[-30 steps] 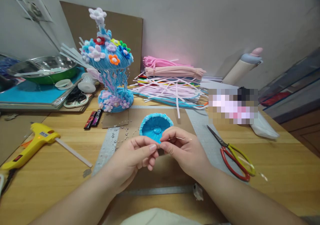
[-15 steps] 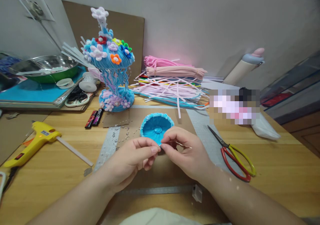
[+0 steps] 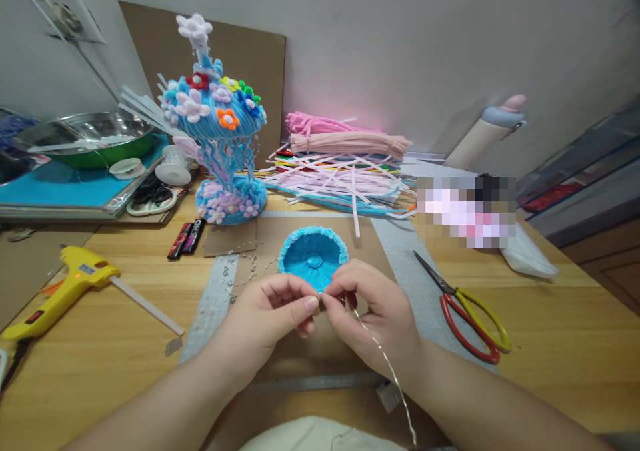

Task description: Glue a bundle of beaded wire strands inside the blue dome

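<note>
Wooden table [image 3: 550, 317]: thin wire [image 3: 380, 354] pinched between left hand [image 3: 270, 314], right hand [image 3: 370, 311].

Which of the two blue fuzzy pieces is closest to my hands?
The small blue ruffled cup, just beyond your fingertips; the tall flower-covered ornament stands farther back left.

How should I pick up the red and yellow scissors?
Probably by the handles. The scissors lie flat on the table with the blades aimed away toward the wall and the looped handles nearest you, on the right. Come from above on the near right side and slip your fingers round the loops, staying clear of the pointed tips.
</note>
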### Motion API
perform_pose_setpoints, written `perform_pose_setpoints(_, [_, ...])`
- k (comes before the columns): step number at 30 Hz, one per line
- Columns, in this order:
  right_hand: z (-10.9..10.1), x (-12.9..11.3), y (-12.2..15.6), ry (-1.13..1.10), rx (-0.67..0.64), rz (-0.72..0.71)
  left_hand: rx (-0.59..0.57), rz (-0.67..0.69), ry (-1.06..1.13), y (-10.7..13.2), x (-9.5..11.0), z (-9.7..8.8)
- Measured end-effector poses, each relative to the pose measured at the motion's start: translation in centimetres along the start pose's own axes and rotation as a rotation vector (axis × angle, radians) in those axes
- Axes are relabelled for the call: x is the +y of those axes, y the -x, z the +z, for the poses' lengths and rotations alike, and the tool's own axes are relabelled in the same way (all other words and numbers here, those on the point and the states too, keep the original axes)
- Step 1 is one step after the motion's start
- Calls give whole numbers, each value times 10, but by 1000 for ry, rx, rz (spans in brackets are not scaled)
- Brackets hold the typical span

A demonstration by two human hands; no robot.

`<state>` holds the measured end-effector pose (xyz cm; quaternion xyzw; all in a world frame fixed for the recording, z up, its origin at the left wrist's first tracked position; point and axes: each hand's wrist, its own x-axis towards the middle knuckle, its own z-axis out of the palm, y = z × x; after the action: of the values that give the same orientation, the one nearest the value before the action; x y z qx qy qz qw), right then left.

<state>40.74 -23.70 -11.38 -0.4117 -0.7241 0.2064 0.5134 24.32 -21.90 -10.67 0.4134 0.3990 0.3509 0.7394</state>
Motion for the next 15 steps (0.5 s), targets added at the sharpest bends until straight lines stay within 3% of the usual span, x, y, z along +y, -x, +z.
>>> perform_pose_setpoints(6, [0, 0, 0, -11, 17, 28, 19, 47, 26, 0, -1, 1])
perform_pose_setpoints(15, [2, 0, -1, -15, -41, 74, 114, 194, -419, 2, 4, 6])
